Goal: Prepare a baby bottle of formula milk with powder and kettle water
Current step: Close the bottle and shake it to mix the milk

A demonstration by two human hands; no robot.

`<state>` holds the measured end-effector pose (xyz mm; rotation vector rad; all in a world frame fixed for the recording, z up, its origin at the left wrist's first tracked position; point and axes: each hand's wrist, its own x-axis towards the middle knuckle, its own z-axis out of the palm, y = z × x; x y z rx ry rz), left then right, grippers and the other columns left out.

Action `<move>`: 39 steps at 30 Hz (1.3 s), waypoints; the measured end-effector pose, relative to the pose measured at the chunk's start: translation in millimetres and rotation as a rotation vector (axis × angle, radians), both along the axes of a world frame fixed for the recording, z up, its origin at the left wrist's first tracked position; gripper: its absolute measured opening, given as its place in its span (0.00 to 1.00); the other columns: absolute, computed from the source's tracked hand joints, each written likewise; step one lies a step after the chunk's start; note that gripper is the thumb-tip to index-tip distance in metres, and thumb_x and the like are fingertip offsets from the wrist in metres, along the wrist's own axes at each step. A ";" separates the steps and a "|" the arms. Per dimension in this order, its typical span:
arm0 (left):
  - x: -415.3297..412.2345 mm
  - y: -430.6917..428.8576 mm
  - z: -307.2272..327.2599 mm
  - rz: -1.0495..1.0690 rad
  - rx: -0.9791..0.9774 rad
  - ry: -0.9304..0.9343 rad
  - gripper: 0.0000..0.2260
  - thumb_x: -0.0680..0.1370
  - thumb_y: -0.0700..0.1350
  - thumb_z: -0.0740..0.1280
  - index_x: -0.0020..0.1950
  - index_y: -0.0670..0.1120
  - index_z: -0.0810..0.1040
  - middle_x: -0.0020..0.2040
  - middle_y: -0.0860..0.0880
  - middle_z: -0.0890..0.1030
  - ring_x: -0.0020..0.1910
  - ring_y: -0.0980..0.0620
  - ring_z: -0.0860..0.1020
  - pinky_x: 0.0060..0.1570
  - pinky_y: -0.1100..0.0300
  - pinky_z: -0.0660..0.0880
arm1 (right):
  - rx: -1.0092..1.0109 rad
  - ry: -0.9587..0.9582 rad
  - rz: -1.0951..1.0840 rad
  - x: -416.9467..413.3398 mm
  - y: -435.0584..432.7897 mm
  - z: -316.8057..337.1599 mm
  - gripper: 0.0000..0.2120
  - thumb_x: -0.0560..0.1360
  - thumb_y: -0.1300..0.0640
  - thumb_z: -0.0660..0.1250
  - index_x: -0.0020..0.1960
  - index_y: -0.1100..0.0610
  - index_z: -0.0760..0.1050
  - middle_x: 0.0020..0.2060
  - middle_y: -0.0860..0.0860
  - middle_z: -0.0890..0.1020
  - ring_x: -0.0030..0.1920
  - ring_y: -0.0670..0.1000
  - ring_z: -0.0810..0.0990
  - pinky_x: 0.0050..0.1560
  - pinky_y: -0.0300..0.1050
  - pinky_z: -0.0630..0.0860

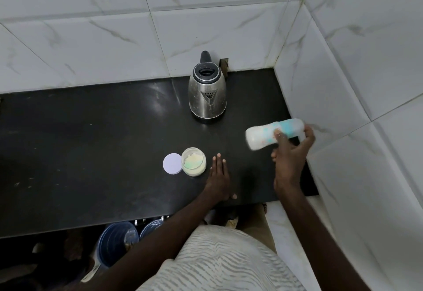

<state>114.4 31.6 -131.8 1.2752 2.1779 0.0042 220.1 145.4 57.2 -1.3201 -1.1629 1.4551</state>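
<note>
I judge this the mixing step: my right hand [291,153] grips the blurred, milky translucent plastic baby bottle with teal print [265,133] tipped sideways at centre right, over the glossy black bench [91,141]. My left hand [218,177] lies flat and empty beside the open round powder jar [193,161] and its flat white lid [172,163]. The dull steel kettle [207,92] stands behind. Next it needs a firm, sealed shake.

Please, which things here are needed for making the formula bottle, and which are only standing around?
For the job:
- baby bottle, held on its side in the right hand
- kettle
- open powder jar
- its lid, lying flat beside the jar

Just around:
- blue buckets under the counter
- left hand flat on the counter, its grip empty
</note>
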 end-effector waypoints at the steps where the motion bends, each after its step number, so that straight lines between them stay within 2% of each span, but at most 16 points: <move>1: -0.8 0.9 -1.9 -0.002 -0.007 -0.004 0.63 0.70 0.63 0.77 0.80 0.31 0.37 0.79 0.30 0.33 0.80 0.32 0.34 0.80 0.42 0.41 | 0.001 -0.040 0.123 1.8 -9.6 -5.6 0.32 0.77 0.53 0.75 0.75 0.43 0.63 0.60 0.54 0.84 0.44 0.49 0.84 0.31 0.37 0.76; 3: -3.1 2.2 -9.5 0.009 0.021 -0.016 0.65 0.66 0.66 0.78 0.82 0.36 0.39 0.81 0.33 0.34 0.80 0.34 0.33 0.80 0.43 0.37 | 0.018 -0.128 0.405 8.4 -28.9 -16.0 0.34 0.76 0.55 0.76 0.75 0.42 0.63 0.60 0.51 0.84 0.50 0.48 0.86 0.35 0.38 0.79; 5: -5.9 2.5 -16.4 0.005 0.027 -0.017 0.66 0.64 0.68 0.77 0.83 0.38 0.41 0.81 0.34 0.35 0.79 0.33 0.31 0.79 0.43 0.33 | 0.052 -0.174 0.518 11.5 -33.6 -19.0 0.36 0.76 0.55 0.77 0.76 0.42 0.62 0.62 0.49 0.82 0.55 0.48 0.86 0.41 0.41 0.83; 8: -2.1 1.9 -7.0 -0.008 -0.012 -0.003 0.63 0.69 0.65 0.76 0.81 0.31 0.40 0.79 0.29 0.34 0.79 0.31 0.32 0.80 0.41 0.39 | 0.033 -0.108 0.274 6.2 -15.9 -8.4 0.33 0.76 0.53 0.76 0.74 0.40 0.63 0.62 0.51 0.83 0.53 0.50 0.86 0.36 0.39 0.80; 11: 1.4 -0.2 3.9 -0.006 0.003 0.012 0.62 0.71 0.63 0.76 0.80 0.30 0.38 0.79 0.28 0.34 0.79 0.30 0.35 0.79 0.42 0.42 | 0.018 -0.042 0.037 2.8 1.6 3.6 0.31 0.77 0.51 0.75 0.74 0.41 0.62 0.62 0.52 0.83 0.52 0.51 0.86 0.34 0.37 0.78; 14: -1.6 0.1 0.4 -0.005 -0.014 -0.010 0.62 0.70 0.63 0.77 0.80 0.31 0.38 0.79 0.29 0.33 0.79 0.30 0.34 0.81 0.41 0.43 | 0.007 -0.080 0.221 7.5 -11.3 3.5 0.31 0.78 0.55 0.74 0.75 0.44 0.63 0.60 0.53 0.83 0.45 0.47 0.84 0.32 0.36 0.76; 16: -2.3 2.4 -3.3 -0.021 -0.020 -0.018 0.64 0.69 0.63 0.77 0.81 0.33 0.37 0.79 0.31 0.32 0.79 0.32 0.32 0.80 0.38 0.44 | -0.001 -0.133 0.399 15.3 -21.0 -3.8 0.33 0.77 0.56 0.75 0.76 0.43 0.63 0.61 0.50 0.82 0.50 0.47 0.86 0.35 0.35 0.78; 17: -2.2 2.6 -3.0 -0.023 -0.025 -0.017 0.64 0.69 0.63 0.77 0.81 0.33 0.37 0.79 0.31 0.31 0.79 0.32 0.32 0.80 0.38 0.44 | 0.008 -0.153 0.409 17.7 -20.7 -4.5 0.34 0.77 0.55 0.75 0.76 0.43 0.62 0.62 0.49 0.81 0.53 0.48 0.86 0.36 0.36 0.79; 22: 0.8 1.1 3.8 -0.022 -0.031 0.000 0.62 0.71 0.62 0.76 0.79 0.30 0.37 0.78 0.29 0.32 0.79 0.30 0.33 0.79 0.41 0.42 | -0.021 -0.051 0.019 17.8 6.7 9.9 0.30 0.78 0.52 0.74 0.74 0.44 0.63 0.61 0.50 0.81 0.48 0.49 0.85 0.33 0.37 0.78; 23: 0.6 1.1 4.1 -0.009 -0.032 -0.011 0.62 0.71 0.62 0.76 0.80 0.30 0.36 0.78 0.29 0.32 0.79 0.31 0.33 0.80 0.41 0.42 | -0.030 -0.042 0.021 17.2 5.2 10.5 0.29 0.78 0.52 0.73 0.74 0.44 0.63 0.60 0.51 0.81 0.47 0.48 0.84 0.32 0.37 0.77; 25: -1.0 1.8 3.4 -0.017 -0.043 -0.011 0.62 0.71 0.62 0.76 0.80 0.31 0.36 0.78 0.29 0.31 0.79 0.31 0.33 0.81 0.40 0.43 | -0.046 -0.092 0.169 16.6 -5.8 3.1 0.28 0.78 0.53 0.74 0.73 0.44 0.64 0.60 0.54 0.82 0.41 0.46 0.81 0.30 0.36 0.75; 28: -1.1 1.6 4.9 -0.039 -0.052 -0.002 0.61 0.72 0.62 0.76 0.80 0.32 0.36 0.79 0.30 0.31 0.79 0.31 0.32 0.80 0.41 0.42 | -0.066 -0.147 0.362 19.3 -18.3 -13.0 0.31 0.77 0.54 0.75 0.74 0.44 0.64 0.61 0.53 0.82 0.46 0.49 0.83 0.32 0.34 0.76; 32: -0.7 0.8 5.4 -0.020 -0.050 0.002 0.61 0.71 0.62 0.76 0.80 0.31 0.37 0.79 0.30 0.32 0.79 0.32 0.33 0.80 0.42 0.43 | -0.080 -0.036 0.064 15.1 3.5 -1.3 0.29 0.77 0.51 0.75 0.72 0.44 0.65 0.61 0.57 0.81 0.42 0.48 0.80 0.30 0.36 0.75; 34: -0.3 1.2 5.3 -0.025 -0.059 0.001 0.61 0.72 0.63 0.76 0.80 0.31 0.37 0.79 0.30 0.32 0.79 0.32 0.33 0.80 0.42 0.44 | -0.082 -0.024 0.001 12.5 6.3 2.3 0.28 0.77 0.50 0.74 0.72 0.44 0.64 0.61 0.57 0.81 0.42 0.49 0.80 0.30 0.36 0.75; 38: -0.9 3.8 8.8 -0.043 -0.075 0.011 0.61 0.73 0.62 0.75 0.80 0.32 0.36 0.79 0.30 0.31 0.79 0.32 0.32 0.80 0.42 0.42 | -0.075 -0.126 0.354 14.2 -14.2 -9.1 0.31 0.77 0.53 0.75 0.74 0.43 0.64 0.61 0.54 0.82 0.43 0.48 0.82 0.31 0.35 0.76; 39: -0.7 4.3 9.1 -0.041 -0.071 0.009 0.60 0.73 0.62 0.75 0.80 0.32 0.36 0.79 0.31 0.31 0.79 0.32 0.32 0.80 0.42 0.42 | -0.066 -0.136 0.378 15.6 -14.1 -10.1 0.32 0.76 0.53 0.76 0.74 0.42 0.64 0.61 0.54 0.83 0.45 0.49 0.83 0.32 0.35 0.77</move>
